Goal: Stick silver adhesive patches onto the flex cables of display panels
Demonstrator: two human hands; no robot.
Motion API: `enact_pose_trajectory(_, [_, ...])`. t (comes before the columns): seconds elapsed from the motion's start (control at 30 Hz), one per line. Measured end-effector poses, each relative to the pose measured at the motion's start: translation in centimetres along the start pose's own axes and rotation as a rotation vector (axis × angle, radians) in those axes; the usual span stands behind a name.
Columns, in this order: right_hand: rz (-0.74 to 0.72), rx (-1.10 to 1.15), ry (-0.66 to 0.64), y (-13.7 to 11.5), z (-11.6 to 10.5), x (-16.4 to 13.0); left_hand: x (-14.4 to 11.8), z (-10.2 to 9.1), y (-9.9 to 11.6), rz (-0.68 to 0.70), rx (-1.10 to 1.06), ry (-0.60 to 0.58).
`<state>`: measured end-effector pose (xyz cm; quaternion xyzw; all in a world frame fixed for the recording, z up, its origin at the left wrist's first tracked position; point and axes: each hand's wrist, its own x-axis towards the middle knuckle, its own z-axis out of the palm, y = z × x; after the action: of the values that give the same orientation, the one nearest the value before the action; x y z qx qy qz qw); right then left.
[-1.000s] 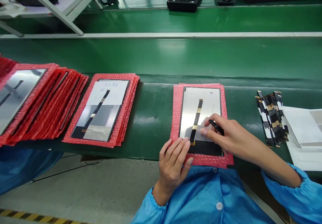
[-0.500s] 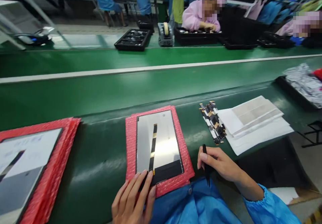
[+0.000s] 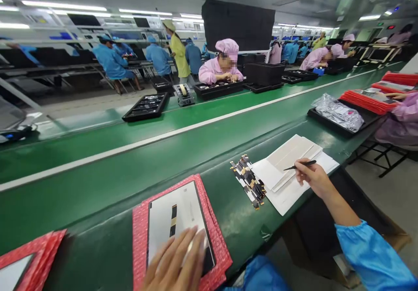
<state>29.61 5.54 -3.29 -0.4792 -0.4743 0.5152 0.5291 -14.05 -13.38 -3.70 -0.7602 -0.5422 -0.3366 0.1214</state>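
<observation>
Our left hand (image 3: 176, 260) lies flat at the bottom of the frame, fingers stretched out and gripping nothing. Its fingertips rest on the lower part of the display panel (image 3: 160, 221). The panel sits face down in its red bubble-wrap sleeve (image 3: 139, 238) on the near edge of the green bench (image 3: 98, 221), with a black-and-gold flex cable (image 3: 173, 221) running down its back.

Our right hand (image 3: 311, 177) is out at right of centre, fingers pinched shut on a pair of black tweezers (image 3: 298, 166). The tips point left over the stack of white sheets (image 3: 281, 160); we cannot tell whether they touch the paper. Just left of the sheets lies a loose pile of spare flex cables (image 3: 250, 182), well apart from the panel.

We judge this to be the fetching step: one hand steadies the panel while the other goes to the sheets with the tool. A pick from that stack would call for sliding the tips under a single top layer only (the sheets overlap closely), lifting it without creasing, and keeping the panel pinned so that it does not slide on the bench.
</observation>
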Motion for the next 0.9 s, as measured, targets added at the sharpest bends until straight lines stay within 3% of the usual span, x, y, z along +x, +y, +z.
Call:
enact_pose_trajectory(0.07, [-0.028,-0.010,0.075,0.0,-1.6,1.5,4.2,1.9,1.8,0.173,0.072,-0.176])
enact_pose_trajectory(0.2, [-0.028,-0.041,0.165,0.7,-3.2,3.6,12.0,7.7,6.5,0.361,-0.027,-0.499])
enact_pose_trajectory(0.27, [-0.013,-0.057,0.182,1.2,-3.6,4.1,14.3,10.7,8.5,0.433,-0.037,-0.520])
enact_pose_trajectory(0.37, [0.012,-0.074,0.157,1.6,-4.0,4.1,15.7,13.9,10.0,0.496,-0.035,-0.523])
enact_pose_trajectory(0.47, [0.017,-0.077,0.092,1.7,-4.5,3.7,15.7,14.7,9.7,0.524,-0.039,-0.529])
enact_pose_trajectory(0.7, [0.019,-0.125,0.021,1.7,-5.0,3.8,15.9,13.0,7.1,0.502,-0.048,-0.550])
enact_pose_trajectory(0.8, [0.018,-0.144,-0.100,1.6,-4.2,4.1,17.4,14.3,7.0,0.473,-0.036,-0.548])
enact_pose_trajectory(0.9, [0.011,-0.177,-0.146,1.4,-3.1,4.7,19.5,16.9,7.4,0.474,-0.043,-0.544])
